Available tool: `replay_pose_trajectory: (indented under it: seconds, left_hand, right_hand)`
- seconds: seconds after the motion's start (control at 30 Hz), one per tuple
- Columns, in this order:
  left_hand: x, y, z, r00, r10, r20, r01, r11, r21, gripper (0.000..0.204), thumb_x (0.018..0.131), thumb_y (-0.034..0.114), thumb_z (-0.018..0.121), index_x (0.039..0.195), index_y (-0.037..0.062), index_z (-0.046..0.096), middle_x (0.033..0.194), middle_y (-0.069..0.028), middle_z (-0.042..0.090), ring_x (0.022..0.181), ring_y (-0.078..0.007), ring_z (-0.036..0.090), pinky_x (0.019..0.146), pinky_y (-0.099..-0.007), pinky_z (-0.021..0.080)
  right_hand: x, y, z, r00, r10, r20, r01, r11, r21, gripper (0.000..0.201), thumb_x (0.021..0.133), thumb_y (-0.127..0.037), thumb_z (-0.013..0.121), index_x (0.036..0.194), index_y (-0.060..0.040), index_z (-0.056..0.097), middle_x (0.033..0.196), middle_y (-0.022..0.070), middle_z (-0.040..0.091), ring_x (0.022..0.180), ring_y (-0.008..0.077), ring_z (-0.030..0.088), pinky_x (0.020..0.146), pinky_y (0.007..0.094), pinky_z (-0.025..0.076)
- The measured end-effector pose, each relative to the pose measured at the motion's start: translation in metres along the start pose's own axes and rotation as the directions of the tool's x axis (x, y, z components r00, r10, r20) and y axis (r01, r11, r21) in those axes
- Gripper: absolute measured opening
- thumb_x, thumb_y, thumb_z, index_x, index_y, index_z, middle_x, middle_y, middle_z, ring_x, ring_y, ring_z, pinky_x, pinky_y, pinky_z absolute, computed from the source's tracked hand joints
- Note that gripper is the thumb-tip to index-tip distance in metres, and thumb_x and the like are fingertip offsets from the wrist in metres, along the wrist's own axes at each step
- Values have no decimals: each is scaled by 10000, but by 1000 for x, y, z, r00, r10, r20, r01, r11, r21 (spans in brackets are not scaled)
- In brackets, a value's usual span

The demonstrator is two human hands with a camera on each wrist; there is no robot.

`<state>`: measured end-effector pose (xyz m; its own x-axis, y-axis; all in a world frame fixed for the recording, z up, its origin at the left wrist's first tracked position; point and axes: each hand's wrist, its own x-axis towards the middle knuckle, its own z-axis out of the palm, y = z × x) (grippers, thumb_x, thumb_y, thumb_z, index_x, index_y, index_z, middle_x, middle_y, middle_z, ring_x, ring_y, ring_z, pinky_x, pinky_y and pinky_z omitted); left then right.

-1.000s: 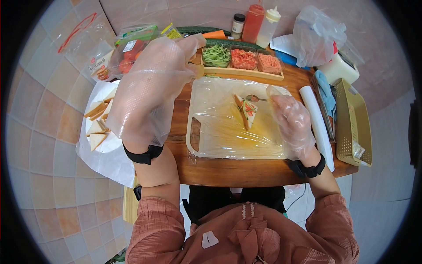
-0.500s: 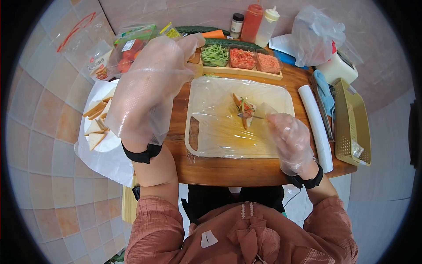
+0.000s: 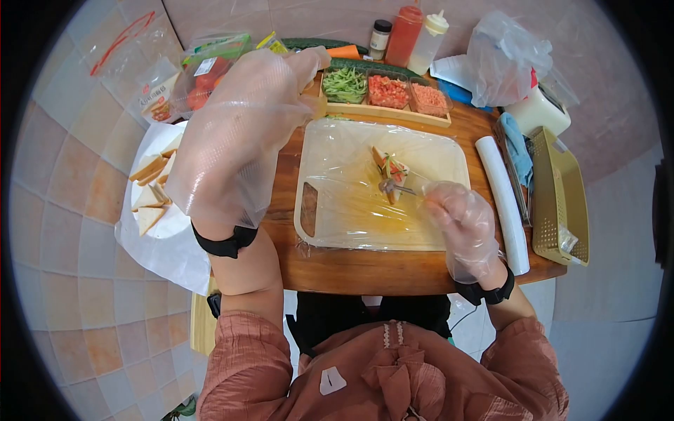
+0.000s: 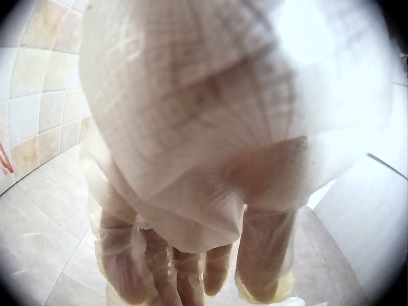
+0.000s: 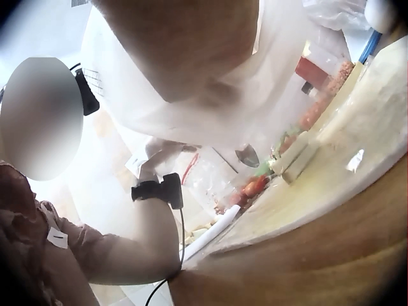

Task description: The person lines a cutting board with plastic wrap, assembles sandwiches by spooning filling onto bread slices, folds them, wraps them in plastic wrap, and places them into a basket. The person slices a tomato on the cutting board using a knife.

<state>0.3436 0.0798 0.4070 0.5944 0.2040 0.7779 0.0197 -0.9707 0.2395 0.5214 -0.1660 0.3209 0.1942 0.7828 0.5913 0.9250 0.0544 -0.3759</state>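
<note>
A topped sandwich wedge (image 3: pixel 401 170) sits on a film-covered board (image 3: pixel 344 217). The right hand (image 3: pixel 465 221), fingers curled, pinches a spoon (image 3: pixel 387 186) at it; a nudge could tip the wedge or spill topping. The left hand (image 3: pixel 235 126) is raised, thumb apart from fingers. A packet's (image 3: pixel 160 98) print is too small to read.

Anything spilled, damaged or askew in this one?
I see no clear spill or damage. The one untidy spot is the plastic wrap over the cutting board: it's creased and sticks out past the near left corner instead of lying flat.
</note>
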Motion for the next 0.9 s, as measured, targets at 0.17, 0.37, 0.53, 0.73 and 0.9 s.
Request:
replay_pose_trajectory:
  seconds: [0.17,0.37,0.53,0.73,0.9]
  left_hand:
    - [1,7,0,1000,-29,-5,29,1000,-7,415,788,-12,641,1202,7,664,1059,-234,665,1031,-391,620,875,-401,507]
    - [3,7,0,999,-42,23,42,999,22,417,791,-1,643,1207,-4,665,1085,-256,672,1041,-396,630,877,-410,511]
    - [10,0,0,993,-34,116,22,994,104,408,794,-1,645,1201,-10,665,1086,-262,673,1026,-403,636,874,-413,516]
    - [10,2,1,993,-49,108,36,992,120,389,793,-3,644,1182,-9,665,1045,-258,672,1011,-406,633,859,-415,511]
    - [6,9,1,993,-97,72,93,994,58,383,792,0,647,1175,-12,663,1026,-258,669,1008,-406,630,853,-419,508]
  right_hand:
    - [-9,6,1,986,-154,68,161,982,-102,307,822,51,668,1120,-26,669,1027,159,691,854,345,679,747,401,566]
    - [-7,2,-5,977,-122,173,153,972,-179,399,780,40,682,1169,-40,655,1056,141,692,850,320,675,718,394,565]
    - [-9,5,-6,969,-194,151,227,941,-252,399,785,16,684,1180,-36,658,1060,133,700,820,304,670,690,383,562]
    - [-6,3,-9,973,-183,143,217,937,-273,379,791,5,674,1169,-24,657,1044,154,702,821,317,681,668,397,562]
    - [-5,2,-11,976,-173,132,203,943,-264,350,787,5,675,1136,-17,670,1041,162,707,842,324,690,673,401,571]
